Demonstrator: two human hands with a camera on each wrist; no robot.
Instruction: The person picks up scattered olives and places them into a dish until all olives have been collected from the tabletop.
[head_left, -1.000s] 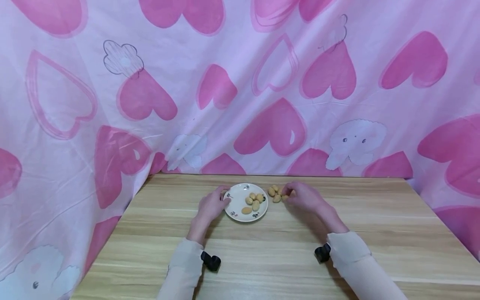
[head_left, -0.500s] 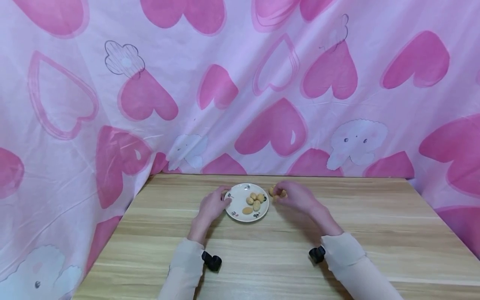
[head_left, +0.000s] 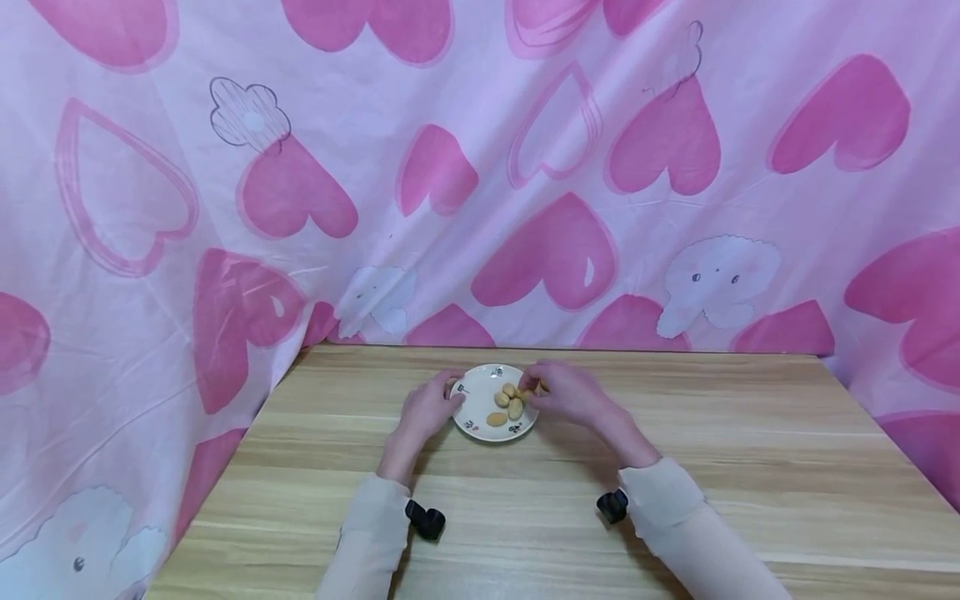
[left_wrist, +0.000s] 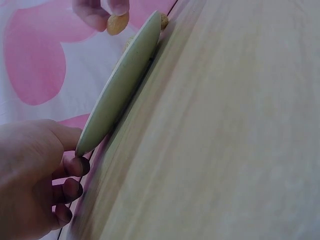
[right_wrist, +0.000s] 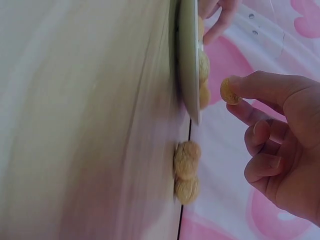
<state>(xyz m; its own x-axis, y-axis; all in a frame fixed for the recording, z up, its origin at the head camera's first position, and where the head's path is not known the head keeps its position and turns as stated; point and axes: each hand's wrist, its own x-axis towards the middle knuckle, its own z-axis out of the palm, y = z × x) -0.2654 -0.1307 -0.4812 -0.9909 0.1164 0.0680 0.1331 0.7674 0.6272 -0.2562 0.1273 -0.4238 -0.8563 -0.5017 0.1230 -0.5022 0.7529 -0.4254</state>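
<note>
My left hand (head_left: 429, 408) pinches the left rim of a small white plate (head_left: 476, 408), thumb on top, fingers below in the left wrist view. Several tan, oval nuts (head_left: 514, 408) lie on the plate, mostly toward its right side. My right hand (head_left: 566, 392) hovers over the plate's right edge. Between its thumb and index finger it pinches one wrinkled tan nut (right_wrist: 230, 91), held above the plate in both wrist views. On the table just right of the plate sit more nuts (right_wrist: 187, 160), largely hidden behind the right hand in the head view.
Everything stands on a wood-grain table (head_left: 517, 517), near its far edge. Behind it hangs a pink curtain (head_left: 360, 167) with hearts. A black wrist camera (head_left: 426, 520) sticks out from the left sleeve, another (head_left: 612, 506) from the right.
My right hand has moved left from the loose nuts to over the plate, now with a nut between its fingertips. The left hand has stayed at the plate's rim.
</note>
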